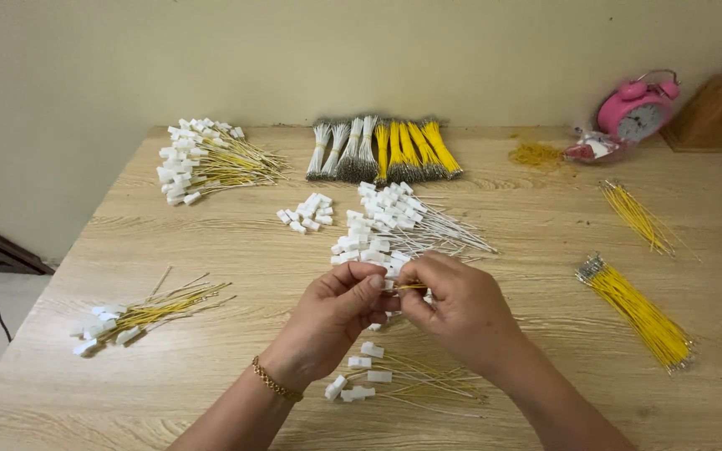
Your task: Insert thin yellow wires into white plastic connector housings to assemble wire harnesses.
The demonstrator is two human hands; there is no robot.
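Both hands, left hand (336,309) and right hand (453,305), pinched on a yellow wire (411,286) and white connector (388,286) just before the white-wired connector pile (394,225); finished yellow bunches (202,163) left of it, loose yellow wire bundle (641,313) right, unused.

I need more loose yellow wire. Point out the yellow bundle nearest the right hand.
The thick yellow bundle lying slantwise just beyond the right hand. The thinner one lies farther back; the tied bundles sit by the wall.

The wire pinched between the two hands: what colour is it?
Yellow. The wire shows between the left hand and right hand in the head view.
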